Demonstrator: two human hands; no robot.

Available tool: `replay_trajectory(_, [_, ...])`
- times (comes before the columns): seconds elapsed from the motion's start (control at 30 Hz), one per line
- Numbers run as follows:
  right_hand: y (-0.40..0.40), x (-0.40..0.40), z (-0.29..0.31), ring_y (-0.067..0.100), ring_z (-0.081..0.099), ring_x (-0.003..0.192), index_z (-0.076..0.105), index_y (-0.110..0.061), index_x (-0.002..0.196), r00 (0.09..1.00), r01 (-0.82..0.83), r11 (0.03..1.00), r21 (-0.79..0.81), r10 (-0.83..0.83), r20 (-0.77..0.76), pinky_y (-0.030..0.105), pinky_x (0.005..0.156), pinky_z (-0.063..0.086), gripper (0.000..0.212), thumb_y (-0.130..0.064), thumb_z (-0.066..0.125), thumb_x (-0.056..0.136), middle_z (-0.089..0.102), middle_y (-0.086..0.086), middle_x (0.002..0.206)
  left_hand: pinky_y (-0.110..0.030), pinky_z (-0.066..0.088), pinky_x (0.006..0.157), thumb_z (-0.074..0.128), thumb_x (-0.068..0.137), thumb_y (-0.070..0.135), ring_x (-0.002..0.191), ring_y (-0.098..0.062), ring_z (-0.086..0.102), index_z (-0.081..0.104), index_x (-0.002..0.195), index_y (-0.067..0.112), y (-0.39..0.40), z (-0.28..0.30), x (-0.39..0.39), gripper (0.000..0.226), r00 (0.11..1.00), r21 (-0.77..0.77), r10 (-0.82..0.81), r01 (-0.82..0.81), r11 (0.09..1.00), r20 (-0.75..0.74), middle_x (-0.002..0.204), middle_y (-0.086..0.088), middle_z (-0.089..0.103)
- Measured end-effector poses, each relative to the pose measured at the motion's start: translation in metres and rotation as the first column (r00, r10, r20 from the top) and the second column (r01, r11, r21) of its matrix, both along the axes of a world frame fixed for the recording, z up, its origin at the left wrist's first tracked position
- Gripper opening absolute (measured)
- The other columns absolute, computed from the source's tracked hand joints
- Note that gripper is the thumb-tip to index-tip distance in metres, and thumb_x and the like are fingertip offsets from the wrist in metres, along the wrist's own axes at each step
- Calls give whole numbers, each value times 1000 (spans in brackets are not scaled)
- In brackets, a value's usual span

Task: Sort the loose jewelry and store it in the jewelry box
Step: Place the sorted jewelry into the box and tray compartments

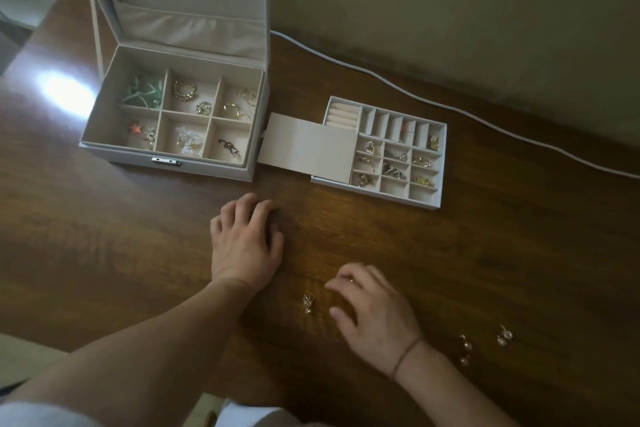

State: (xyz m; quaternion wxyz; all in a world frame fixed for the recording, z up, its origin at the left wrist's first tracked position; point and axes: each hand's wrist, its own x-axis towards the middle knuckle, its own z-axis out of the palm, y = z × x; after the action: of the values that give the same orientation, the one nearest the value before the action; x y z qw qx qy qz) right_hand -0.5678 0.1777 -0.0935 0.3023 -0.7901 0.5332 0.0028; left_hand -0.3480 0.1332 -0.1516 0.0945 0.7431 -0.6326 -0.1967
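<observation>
1. The jewelry box (166,146) sits on the brown worktop (485,253) at about 10 o'clock. Its lid stands up and open. Its long side runs left to right, and its small metal clasp (166,161) faces the person.
2. Inside the box are six little spaces. Each one has jewelry in it, like a gold chain ring (185,90) in the top middle space.
3. A flat tray (429,199) lies just to the right of the box, at about 1 o'clock. Its long side also runs left to right, tipped a little. A flap (304,151) covers its left part and reaches toward the box.
4. The small spaces of the tray hold gold and silver pieces.
5. The left hand (242,239) rests flat on the worktop near the middle. Its fingers point up toward the box, are bent a little, and hold nothing.
6. The right hand (374,315) is low over the worktop at about 5 o'clock. Its fingers are curled and blurry, so I cannot tell if it holds something.
7. A loose earring (307,302) lies just left of the right hand, with its long side pointing up and down.
8. Two more earrings lie at about 4 o'clock: a pearl earring (464,350) and a round earring (504,336) beside it.
9. A white cable (450,107) runs along the back of the worktop.
</observation>
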Motion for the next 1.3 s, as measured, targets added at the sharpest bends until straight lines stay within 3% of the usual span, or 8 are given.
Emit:
replay_trajectory(0.17, [8,31,-2,16,53,93,62,-32,107,990,-61,969,-237,29,-135,34,73,50,36,-43,70,73,56,-8,106,-47,28,107,44,88,41,131,-27,30,54,128,26,1,0,0,44,1000,-7,-2,2,1000,4,139,-4,43])
replay_trajectory(0.37, [11,41,-17,25,55,91,69,-29,97,941,-287,926,-246,224,-255,42,75,48,32,-39,78,68,65,-1,94,-47,28,106,45,88,41,130,-26,30,54,127,26,0,1,0,43,1000,-10,-2,2,1000,3,138,-4,43])
replay_trajectory(0.5, [13,35,-25,20,55,87,69,-29,96,952,-279,922,-270,229,-203,38,74,48,25,-31,77,72,65,-5,92,-47,28,107,51,91,38,131,-27,30,54,128,27,-1,-1,1,39,1000,-13,-9,9,1000,-1,139,-4,43])
replay_trajectory(0.63, [-7,21,-22,10,55,85,69,-31,93,999,8,947,-320,10,53,29,73,47,12,-32,59,86,65,-14,90,-47,27,108,46,89,42,132,-26,29,53,128,28,0,-1,1,42,1000,-1,-16,16,1000,-15,139,-3,42])
replay_trajectory(0.77, [-59,-11,-10,10,56,92,69,-29,97,882,451,878,-162,-410,231,21,74,42,18,-36,55,89,63,-16,92,-47,25,110,56,93,36,133,-25,27,52,130,28,2,-3,2,38,1000,9,-24,24,1000,-19,140,-2,41])
replay_trajectory(0.83, [-88,-28,-6,13,58,93,68,-28,100,825,551,820,-154,-509,245,30,77,50,19,-36,56,88,63,-14,94,-47,26,109,52,91,38,133,-26,28,53,129,28,1,-2,2,39,999,-1,-24,24,1000,-21,139,-3,42])
replay_trajectory(0.97, [-124,-45,-11,14,61,90,68,-27,101,776,622,771,-132,-586,233,42,76,57,16,-34,59,90,66,-11,94,-47,28,106,44,87,42,130,-25,29,56,126,26,-1,0,0,44,1000,-11,-2,2,1000,-14,137,-3,45])
replay_trajectory(1.3, [-113,-81,6,10,58,102,65,-29,111,744,662,749,-41,-649,156,34,89,53,24,-16,55,93,65,-8,109,-47,28,106,45,88,42,129,-26,29,55,126,26,-1,3,1,43,1000,-2,-14,14,1000,-13,136,-4,44])
